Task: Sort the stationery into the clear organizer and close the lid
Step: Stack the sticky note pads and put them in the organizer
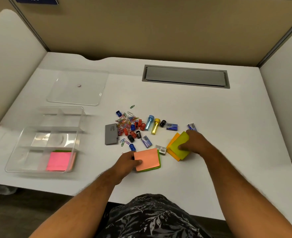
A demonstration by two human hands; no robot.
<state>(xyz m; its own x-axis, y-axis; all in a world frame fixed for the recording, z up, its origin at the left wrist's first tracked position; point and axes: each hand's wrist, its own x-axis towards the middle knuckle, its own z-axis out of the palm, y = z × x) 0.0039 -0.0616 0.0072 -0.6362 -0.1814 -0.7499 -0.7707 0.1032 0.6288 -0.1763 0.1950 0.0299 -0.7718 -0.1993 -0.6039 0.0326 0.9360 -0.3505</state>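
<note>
- The white table (210,117) has lots of bare room on the right.
- The clear organizer (43,140) sits near the left edge, lid (78,86) off behind it.
- Left hand (126,163) grips the peach sticky pad (147,158).
- Right hand (193,143) grips the yellow sticky pad (177,145).

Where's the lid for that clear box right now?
In the head view the clear lid lies flat on the white table, far left, just behind the open clear organizer.
</note>
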